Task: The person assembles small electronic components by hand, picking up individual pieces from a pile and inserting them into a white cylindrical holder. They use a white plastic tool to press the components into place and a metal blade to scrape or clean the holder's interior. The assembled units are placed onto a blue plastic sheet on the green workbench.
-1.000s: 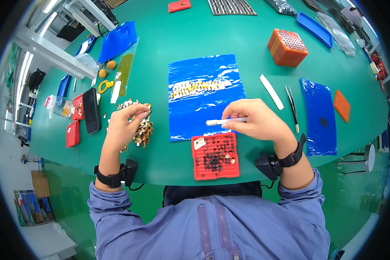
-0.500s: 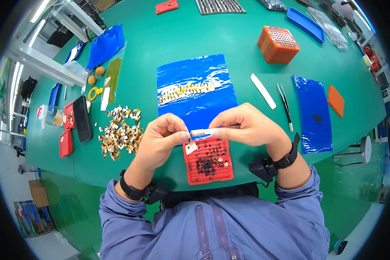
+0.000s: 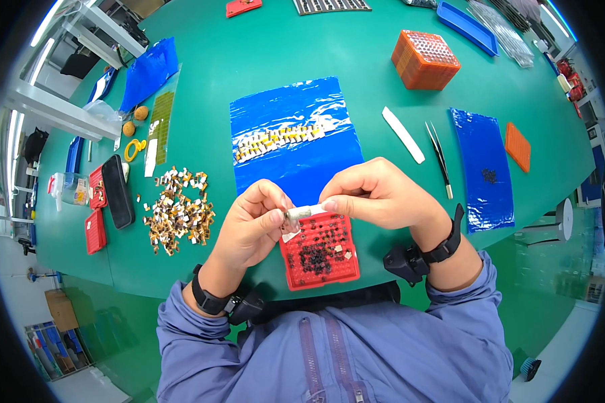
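Both hands are pinched on a small white tube [image 3: 307, 211] just above the red tray [image 3: 319, 252]: left hand [image 3: 252, 225] at its metal end, right hand [image 3: 376, 195] on the other. A slip could drop it into the tray's dark bits. Half a second ago the hands sat the same; farther off, the heap of gold pieces [image 3: 178, 211] lies untouched on the table [image 3: 249, 74].

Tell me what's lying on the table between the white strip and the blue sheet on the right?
In the head view, a pair of tweezers lies between the white strip and the blue sheet, on bare green table.
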Action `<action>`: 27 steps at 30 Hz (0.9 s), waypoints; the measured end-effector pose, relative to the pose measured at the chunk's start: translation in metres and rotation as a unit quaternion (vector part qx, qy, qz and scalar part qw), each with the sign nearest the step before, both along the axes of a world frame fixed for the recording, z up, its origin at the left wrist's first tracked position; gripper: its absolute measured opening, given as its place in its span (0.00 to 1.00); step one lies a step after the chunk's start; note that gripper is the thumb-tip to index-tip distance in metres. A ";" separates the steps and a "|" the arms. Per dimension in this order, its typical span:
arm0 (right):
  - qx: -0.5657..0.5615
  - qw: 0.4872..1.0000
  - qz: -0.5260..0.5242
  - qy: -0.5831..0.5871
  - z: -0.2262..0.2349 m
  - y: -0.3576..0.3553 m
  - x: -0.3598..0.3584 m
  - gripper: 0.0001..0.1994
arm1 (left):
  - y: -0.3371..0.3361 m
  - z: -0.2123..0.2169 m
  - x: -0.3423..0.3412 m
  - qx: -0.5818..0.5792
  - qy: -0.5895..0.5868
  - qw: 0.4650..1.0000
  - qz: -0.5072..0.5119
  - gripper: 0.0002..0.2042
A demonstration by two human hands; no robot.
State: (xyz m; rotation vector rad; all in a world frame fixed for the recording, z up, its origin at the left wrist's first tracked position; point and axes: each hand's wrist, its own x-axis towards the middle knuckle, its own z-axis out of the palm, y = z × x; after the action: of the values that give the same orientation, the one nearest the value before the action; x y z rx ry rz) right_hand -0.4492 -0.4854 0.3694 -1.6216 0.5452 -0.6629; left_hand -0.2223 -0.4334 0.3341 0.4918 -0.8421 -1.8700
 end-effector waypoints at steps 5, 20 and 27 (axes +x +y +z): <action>-0.044 0.998 0.018 0.039 0.007 -0.004 -0.002 0.05 | 0.001 -0.001 -0.002 -0.001 0.026 1.000 -0.010 0.05; -0.172 0.983 -0.054 0.044 0.004 0.004 0.006 0.06 | 0.002 -0.002 -0.004 0.011 0.046 0.999 -0.014 0.06; 0.049 0.995 0.037 0.076 0.010 0.003 0.002 0.05 | 0.002 0.001 -0.002 0.015 0.062 0.997 -0.048 0.05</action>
State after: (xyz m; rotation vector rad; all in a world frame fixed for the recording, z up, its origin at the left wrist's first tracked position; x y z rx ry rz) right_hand -0.4474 -0.4820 0.3792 -1.5998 0.6161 -0.4532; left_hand -0.2239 -0.4316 0.3355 0.3549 -0.7658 -1.9817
